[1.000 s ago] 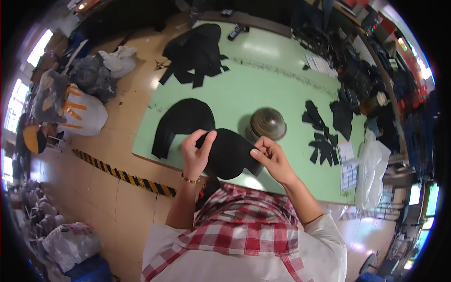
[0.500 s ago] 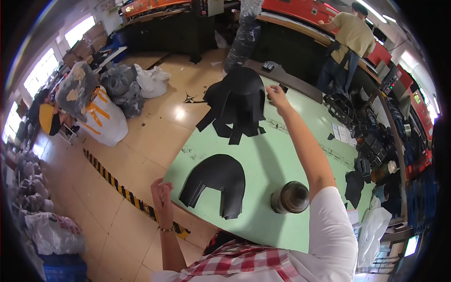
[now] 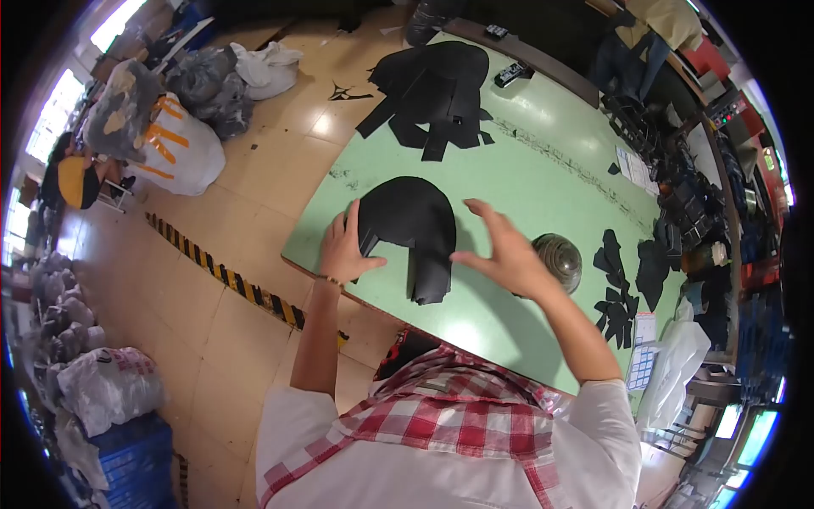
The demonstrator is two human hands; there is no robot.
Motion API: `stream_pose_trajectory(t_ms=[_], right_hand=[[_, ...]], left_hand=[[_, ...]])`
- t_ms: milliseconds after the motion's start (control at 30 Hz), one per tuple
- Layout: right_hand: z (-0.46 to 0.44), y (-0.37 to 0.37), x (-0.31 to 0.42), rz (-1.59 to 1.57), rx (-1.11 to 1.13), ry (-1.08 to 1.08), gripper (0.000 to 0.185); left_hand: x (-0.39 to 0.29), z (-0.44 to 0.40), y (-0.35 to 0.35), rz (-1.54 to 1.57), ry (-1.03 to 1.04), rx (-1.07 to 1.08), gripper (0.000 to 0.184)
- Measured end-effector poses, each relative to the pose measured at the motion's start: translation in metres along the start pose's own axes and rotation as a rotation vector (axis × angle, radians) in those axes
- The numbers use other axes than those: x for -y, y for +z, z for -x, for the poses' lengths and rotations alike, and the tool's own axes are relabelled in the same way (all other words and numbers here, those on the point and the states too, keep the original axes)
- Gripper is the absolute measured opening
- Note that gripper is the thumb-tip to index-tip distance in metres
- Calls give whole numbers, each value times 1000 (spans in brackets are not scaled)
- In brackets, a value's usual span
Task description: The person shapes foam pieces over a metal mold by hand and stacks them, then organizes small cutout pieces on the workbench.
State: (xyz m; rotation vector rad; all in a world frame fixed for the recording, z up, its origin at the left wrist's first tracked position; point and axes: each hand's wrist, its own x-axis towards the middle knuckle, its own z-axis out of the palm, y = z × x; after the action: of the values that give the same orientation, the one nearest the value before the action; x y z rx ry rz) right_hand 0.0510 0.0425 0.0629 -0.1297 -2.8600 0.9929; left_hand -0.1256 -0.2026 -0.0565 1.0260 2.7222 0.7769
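A stack of black arch-shaped sheet pieces (image 3: pixel 407 204) lies on the green tabletop in front of me. My left hand (image 3: pixel 341 251) is at the stack's left side, thumb spread from the fingers, its fingertips overlapping the edge; whether they press on it I cannot tell. On the other side, my right hand (image 3: pixel 509 253) hovers open, thumb tip close to the right leg of the arch. Just beyond that hand stands a round-topped dark container (image 3: pixel 560 261), partly hidden by the hand. Farther up the table lies a larger, uneven pile of black pieces (image 3: pixel 437 93).
The green table (image 3: pixel 543 187) also carries a small black device (image 3: pixel 510 75) and black scraps (image 3: pixel 617 293) at right. Stuffed bags (image 3: pixel 182 153) stand on the floor at left, near a striped floor tape (image 3: pixel 225 273). Another person (image 3: pixel 644 42) stands at the far right.
My right hand has come back from beside the far pile to the near stack's right side. My left hand has moved onto the stack's left edge. The view has tilted down.
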Motion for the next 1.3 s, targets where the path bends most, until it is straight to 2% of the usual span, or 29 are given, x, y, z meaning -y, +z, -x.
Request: stream_pose_trajectory(t_ms=[67,167,267,367,500,700,833,900,1033,1067,1167,1300], right_hand=[[-10,64,-38,37,-60,14,108],[-31,118,-45,-5,-148,248,126],[-41,118,-16,158,-137,382,126],[-48,127,-30,205,-107,404,123],[-51,125,-34,111,-106,437,124],[-39,136,-4,331,-104,498,122],[-38,149,-19,279,-234,462,119],[-35,142,-21,206,-166,479,121],[-37,101,-26,-17,-33,439,122],[-52,118,-62,-107,-122,355,125],[-100,109,-88,-155,-227,411,90],[-124,109,-92,2,-138,407,76]], left_hand=[[-2,-10,-2,-5,-34,65,121],[-4,-27,8,24,-7,71,120],[-18,-36,8,-52,-8,80,116],[-22,-45,3,-66,39,69,112],[-19,-50,7,-90,174,-16,109],[-29,-43,-6,-155,49,130,108],[-22,-50,5,-197,34,133,114],[-20,-50,5,-187,-10,161,119],[-28,-47,-4,-174,48,243,133],[-38,-45,-5,-233,82,232,136],[-54,-49,-4,-281,144,246,142],[-62,-64,-4,-267,143,271,144]])
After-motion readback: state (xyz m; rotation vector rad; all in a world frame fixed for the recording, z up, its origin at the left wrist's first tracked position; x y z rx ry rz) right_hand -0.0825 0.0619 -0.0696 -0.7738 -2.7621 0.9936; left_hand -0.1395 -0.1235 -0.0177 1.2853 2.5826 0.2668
